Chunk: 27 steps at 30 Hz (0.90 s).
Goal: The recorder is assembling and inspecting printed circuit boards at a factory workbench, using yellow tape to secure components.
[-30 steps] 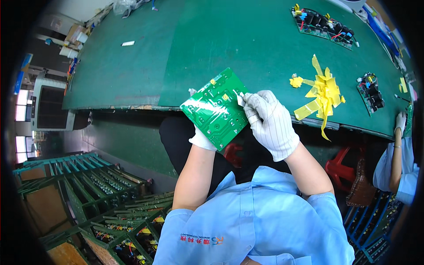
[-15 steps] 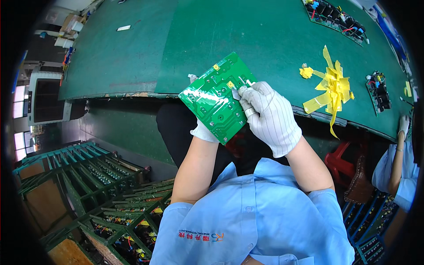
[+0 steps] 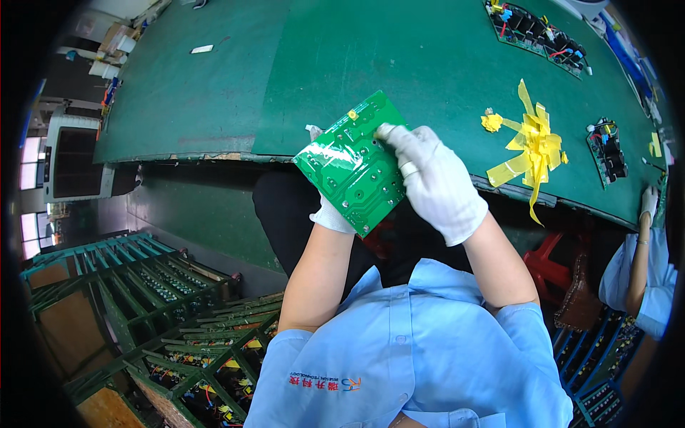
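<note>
A green printed circuit board (image 3: pixel 357 182) is held tilted above my lap at the bench's near edge, its shiny solder side facing up. My left hand (image 3: pixel 330 216), in a white glove, grips it from underneath; most of its fingers are hidden behind the board. Near the board's top corner sits a small piece of yellow tape (image 3: pixel 352 114). Over the board's right side is my right hand (image 3: pixel 439 178), also gloved in white. Its fingers are pressed together with the tips at the board's surface, and whatever they hold is hidden.
Crumpled yellow tape strips (image 3: pixel 536 146) lie on the green bench (image 3: pixel 342 50) to the right. Beyond them are a small component board (image 3: pixel 608 151) and a longer one (image 3: pixel 539 36). A co-worker's gloved hand (image 3: pixel 648 201) shows at far right. Green racks (image 3: pixel 164 292) of boards stand lower left.
My right fingers have slid up over the board. The second yellow tape piece and a grey metal tip by my fingers no longer show. The board has shifted slightly down.
</note>
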### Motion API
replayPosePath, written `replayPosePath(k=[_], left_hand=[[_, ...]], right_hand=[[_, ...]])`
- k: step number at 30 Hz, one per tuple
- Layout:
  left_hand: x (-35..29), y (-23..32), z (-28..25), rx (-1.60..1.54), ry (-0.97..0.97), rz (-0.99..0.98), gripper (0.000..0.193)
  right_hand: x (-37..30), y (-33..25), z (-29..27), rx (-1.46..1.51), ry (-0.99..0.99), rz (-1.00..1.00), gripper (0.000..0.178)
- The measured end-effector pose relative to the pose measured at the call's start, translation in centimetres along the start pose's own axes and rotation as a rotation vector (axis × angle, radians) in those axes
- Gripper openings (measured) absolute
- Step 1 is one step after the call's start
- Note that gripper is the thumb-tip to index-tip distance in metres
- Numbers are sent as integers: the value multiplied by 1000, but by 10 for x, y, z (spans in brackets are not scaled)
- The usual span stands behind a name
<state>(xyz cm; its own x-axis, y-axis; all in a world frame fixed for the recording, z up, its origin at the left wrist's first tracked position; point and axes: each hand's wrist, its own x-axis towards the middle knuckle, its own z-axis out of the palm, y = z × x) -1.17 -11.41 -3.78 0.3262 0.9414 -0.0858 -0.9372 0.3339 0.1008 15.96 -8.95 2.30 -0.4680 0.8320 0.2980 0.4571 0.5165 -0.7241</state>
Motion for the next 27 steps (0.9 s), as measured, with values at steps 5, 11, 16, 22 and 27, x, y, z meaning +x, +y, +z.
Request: replayPosePath(k=[5,11,16,22,27], left_hand=[[1,-2,-1,-63,-53,-30,95],[5,-5,4,37,88,29,93],[2,-4,1,70,101,53,88],[6,-1,7,75,82,24,89],[7,0,0,47,66,27,92]], right_hand=[[20,8,-2,113,207,-122,30],[41,-7,-1,-94,85,-172,32],[40,-10,-5,-110,-33,-127,34],[42,-5,-7,-110,-60,-188,15],[45,-2,-14,-86,-87,-216,12]])
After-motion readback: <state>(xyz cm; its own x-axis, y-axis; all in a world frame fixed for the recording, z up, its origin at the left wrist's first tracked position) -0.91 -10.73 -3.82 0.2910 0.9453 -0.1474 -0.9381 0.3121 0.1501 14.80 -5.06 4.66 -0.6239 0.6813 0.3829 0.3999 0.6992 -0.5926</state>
